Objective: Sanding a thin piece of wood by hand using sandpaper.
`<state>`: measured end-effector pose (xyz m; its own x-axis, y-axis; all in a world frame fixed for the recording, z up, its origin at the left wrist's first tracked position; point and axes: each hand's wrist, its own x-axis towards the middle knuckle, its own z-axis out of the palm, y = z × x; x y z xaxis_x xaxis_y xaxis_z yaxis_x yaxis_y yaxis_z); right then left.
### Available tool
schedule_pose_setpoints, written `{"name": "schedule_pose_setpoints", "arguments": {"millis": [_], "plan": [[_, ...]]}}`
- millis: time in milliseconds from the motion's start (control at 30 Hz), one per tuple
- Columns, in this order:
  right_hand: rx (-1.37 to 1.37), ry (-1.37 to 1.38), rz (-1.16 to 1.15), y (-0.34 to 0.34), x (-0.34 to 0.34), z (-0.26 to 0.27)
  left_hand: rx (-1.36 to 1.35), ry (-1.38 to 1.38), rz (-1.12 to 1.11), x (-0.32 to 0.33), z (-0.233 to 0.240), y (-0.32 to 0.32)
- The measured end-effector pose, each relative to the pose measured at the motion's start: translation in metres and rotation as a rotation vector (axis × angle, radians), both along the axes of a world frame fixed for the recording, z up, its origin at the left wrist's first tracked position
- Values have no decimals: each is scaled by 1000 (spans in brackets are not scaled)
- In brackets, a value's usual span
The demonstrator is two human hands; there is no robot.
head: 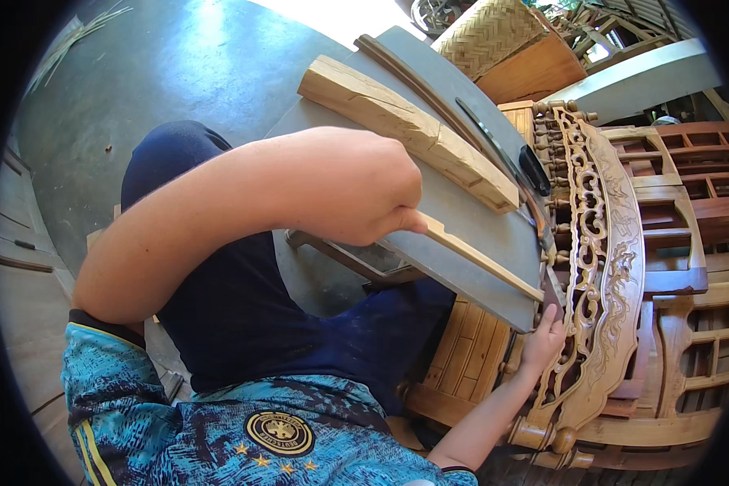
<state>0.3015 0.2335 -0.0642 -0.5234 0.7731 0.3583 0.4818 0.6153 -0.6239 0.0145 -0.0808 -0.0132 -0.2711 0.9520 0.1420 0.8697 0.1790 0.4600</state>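
Observation:
My left hand [383, 194] is closed in a fist around the near end of a slim pale wooden strip [483, 258]. A notch shows in the strip just past my thumb. The strip slants over the grey tabletop [462, 270] to its right end. There my right hand [545, 340] grips a small dark reddish-brown piece [551, 297] with a pale side, thumb on top. The strip's far tip meets or overlaps this piece; contact is unclear. A thick, rough-cut wooden beam [410, 130] lies on the tabletop beyond my left hand.
A dark wooden moulding [422, 91], a long narrow dark tool [486, 130], a black object [533, 170] and a brown curved wooden handle [537, 215] lie beyond the beam. Carved openwork furniture [622, 261] stands close at right. A slatted wooden piece [468, 346] sits below the table edge.

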Motion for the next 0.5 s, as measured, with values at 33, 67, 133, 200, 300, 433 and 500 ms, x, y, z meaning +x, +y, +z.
{"name": "schedule_pose_setpoints", "arguments": {"millis": [33,67,133,200,300,433,500], "plan": [[58,40,-82,6,-2,6,25,-36,-23,1,-1,-1],[55,14,-14,8,-1,3,32,-36,-16,1,-2,-2],[103,14,-48,18,4,-3,27,4,-11,-1,-3,-3],[181,-17,105,24,14,-17,-2,5,23,-5,-2,-3],[189,51,239,32,26,-23,-51,-14,57,-10,0,-3],[18,-13,-163,31,13,6,-39,-20,23,-3,-1,0],[0,-18,-240,17,0,14,-28,16,23,0,-2,1]]}}
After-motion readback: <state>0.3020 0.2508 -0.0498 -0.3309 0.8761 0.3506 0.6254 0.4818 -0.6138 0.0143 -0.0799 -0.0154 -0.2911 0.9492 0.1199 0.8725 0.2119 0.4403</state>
